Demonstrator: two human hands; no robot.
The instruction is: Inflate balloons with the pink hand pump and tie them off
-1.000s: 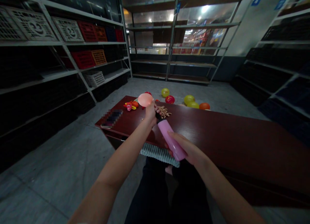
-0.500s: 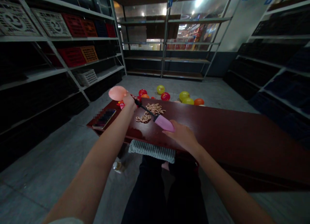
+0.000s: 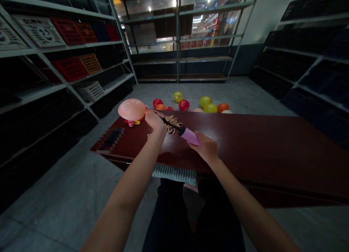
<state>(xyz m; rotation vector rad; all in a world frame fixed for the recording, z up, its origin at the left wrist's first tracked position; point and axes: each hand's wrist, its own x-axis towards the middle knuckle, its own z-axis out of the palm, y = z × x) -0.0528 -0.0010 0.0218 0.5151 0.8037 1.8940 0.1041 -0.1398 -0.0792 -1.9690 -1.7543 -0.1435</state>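
Observation:
A pink balloon (image 3: 132, 109), partly inflated, points left over the far left of the dark red table (image 3: 245, 143). My left hand (image 3: 155, 119) is closed round its neck and the black nozzle end of a hand pump. The pump's pink barrel (image 3: 190, 135) slants down to the right, and my right hand (image 3: 205, 146) is wrapped round it. Part of a black rod shows between the hands. Beneath the pump lies a pile of tan uninflated balloons (image 3: 172, 124), partly hidden by my left hand. Small red and yellow pieces (image 3: 131, 123) lie below the pink balloon.
A phone (image 3: 111, 138), pixelated, lies at the table's left end. Several balloons, including a green one (image 3: 205, 101) and a red one (image 3: 184, 105), are on the floor beyond the table. A grey ribbed cloth (image 3: 176, 174) hangs at the near edge. Shelves surround the floor.
The pink balloon looks larger. My hands are closer together, with less of the black rod showing. The view has shifted slightly.

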